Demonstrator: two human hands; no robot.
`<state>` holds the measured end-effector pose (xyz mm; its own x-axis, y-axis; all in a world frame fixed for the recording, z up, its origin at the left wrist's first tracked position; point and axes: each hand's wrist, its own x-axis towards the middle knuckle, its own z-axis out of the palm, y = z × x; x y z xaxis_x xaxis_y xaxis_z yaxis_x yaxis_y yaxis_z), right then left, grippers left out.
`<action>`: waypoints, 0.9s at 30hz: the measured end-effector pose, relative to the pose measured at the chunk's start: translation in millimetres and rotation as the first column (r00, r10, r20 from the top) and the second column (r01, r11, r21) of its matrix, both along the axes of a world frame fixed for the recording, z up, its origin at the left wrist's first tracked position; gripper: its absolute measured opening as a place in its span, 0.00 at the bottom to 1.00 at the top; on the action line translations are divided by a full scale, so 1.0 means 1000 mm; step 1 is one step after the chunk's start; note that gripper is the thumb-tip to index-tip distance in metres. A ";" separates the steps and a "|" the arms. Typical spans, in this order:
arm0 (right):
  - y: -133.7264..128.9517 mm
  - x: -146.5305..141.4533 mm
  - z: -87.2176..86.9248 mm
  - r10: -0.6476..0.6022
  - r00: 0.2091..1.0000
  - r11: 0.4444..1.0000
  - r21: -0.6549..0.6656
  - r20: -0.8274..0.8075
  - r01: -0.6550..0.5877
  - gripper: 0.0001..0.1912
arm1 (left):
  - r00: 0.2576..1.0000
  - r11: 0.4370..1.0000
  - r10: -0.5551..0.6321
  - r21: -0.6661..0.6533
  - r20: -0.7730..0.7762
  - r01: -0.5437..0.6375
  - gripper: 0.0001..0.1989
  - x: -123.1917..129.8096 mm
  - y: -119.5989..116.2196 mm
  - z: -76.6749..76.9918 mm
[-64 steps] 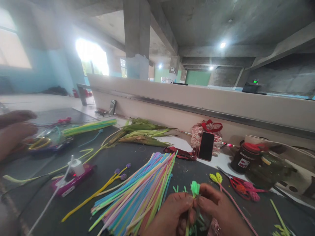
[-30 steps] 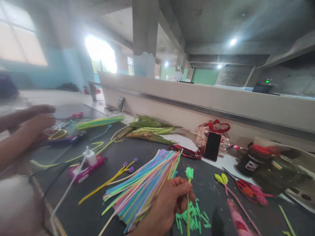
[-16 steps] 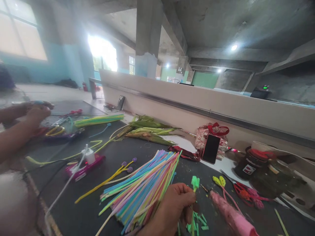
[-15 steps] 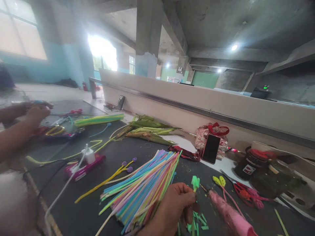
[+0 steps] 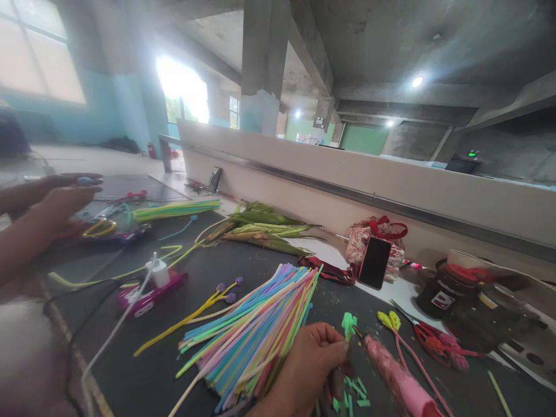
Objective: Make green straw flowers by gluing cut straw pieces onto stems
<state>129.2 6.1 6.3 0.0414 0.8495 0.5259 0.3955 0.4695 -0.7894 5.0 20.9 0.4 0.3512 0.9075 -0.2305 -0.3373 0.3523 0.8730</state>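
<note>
My left hand (image 5: 310, 362) is closed, thumb and fingers pinching a thin green stem topped by a green tuft (image 5: 348, 324). A pink-handled pointed tool (image 5: 397, 376) comes in from the lower right, its metal tip beside the tuft; I cannot tell whether they touch. My right hand does not show. Short cut green pieces (image 5: 358, 391) lie beneath my left hand. To its left is a large bundle of pastel-coloured sticks (image 5: 256, 336). A yellow branched stem with purple balls (image 5: 191, 318) rests left of the bundle.
Another person's hands (image 5: 61, 200) work at the far left. Nearby are a magenta power strip (image 5: 152, 294) and green husks (image 5: 264, 229). On the right are a phone (image 5: 374, 262), a dark jar (image 5: 443, 292) and red-handled scissors (image 5: 428, 341).
The pink-handled tool has moved left, bringing its tip closer to the green tuft. My left hand keeps its pinch. The other person's hands have shifted, and the view has moved slightly.
</note>
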 end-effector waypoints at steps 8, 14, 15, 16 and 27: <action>0.001 0.002 -0.004 -0.017 1.000 0.997 -0.081 0.007 0.017 0.14 | 1.000 1.000 -0.006 0.001 0.007 0.006 0.06 0.002 0.001 -0.004; 0.002 0.007 -0.006 -0.028 1.000 0.992 -0.120 0.008 0.029 0.15 | 1.000 1.000 -0.014 0.003 -0.002 0.014 0.06 0.001 0.002 -0.005; 0.003 0.008 -0.006 -0.029 1.000 0.992 -0.124 0.008 0.030 0.15 | 1.000 1.000 -0.018 0.004 -0.006 0.018 0.06 0.001 0.002 -0.004; 0.003 0.008 -0.005 -0.030 1.000 0.991 -0.127 0.007 0.031 0.14 | 1.000 1.000 -0.021 0.007 -0.011 0.021 0.06 0.001 0.002 -0.004; -0.003 0.001 -0.005 -0.019 0.999 0.988 -0.155 -0.028 0.014 0.14 | 0.998 1.000 -0.020 0.010 -0.060 0.021 0.06 0.002 0.002 -0.006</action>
